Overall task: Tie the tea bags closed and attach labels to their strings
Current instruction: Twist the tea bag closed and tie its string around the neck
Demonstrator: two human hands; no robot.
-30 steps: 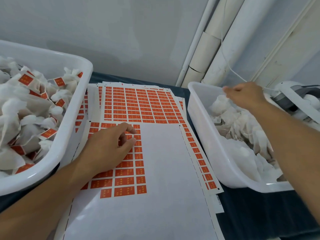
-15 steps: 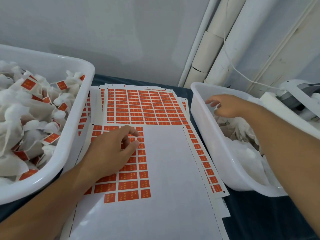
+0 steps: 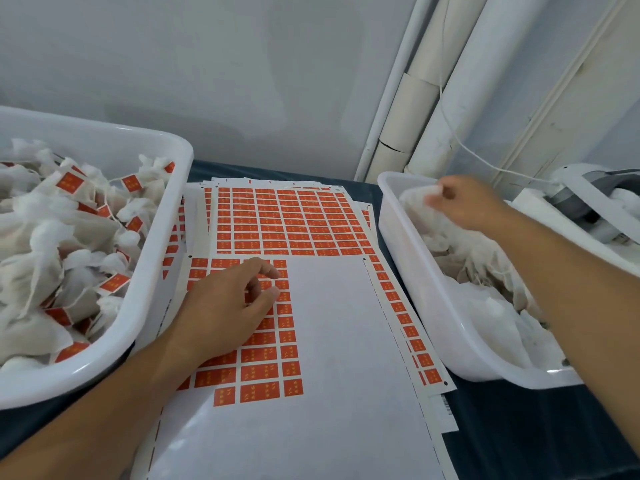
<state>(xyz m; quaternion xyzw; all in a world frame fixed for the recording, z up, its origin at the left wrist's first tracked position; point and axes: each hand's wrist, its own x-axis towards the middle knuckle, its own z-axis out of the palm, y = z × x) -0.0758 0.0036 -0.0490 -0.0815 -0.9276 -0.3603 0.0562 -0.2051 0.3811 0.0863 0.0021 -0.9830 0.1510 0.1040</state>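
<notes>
The right hand, at the upper right of the frame, pinches a white tea bag by its gathered top at the far end of the right tub; motion blur hides exactly how the fingers close on it. The left hand, at centre frame, rests on the top label sheet with fingers loosely curled and thumb near the forefinger over the orange labels. Whether a label is already caught between them I cannot tell.

The right tub is heaped with unlabelled bags, loose strings showing among them. The left tub, at the left edge, is heaped with finished bags carrying orange tags. More label sheets lie fanned beneath the top one on a dark table. White pipes run up the wall at the upper right, and a grey-and-white device sits at the right edge.

The bags look light, soft and crushable, their mesh probably easy to tear, so the bunched neck or the string seems the safest hold. The labels look thin and sticky-backed; lifting one by a corner should keep it from curling onto itself.
</notes>
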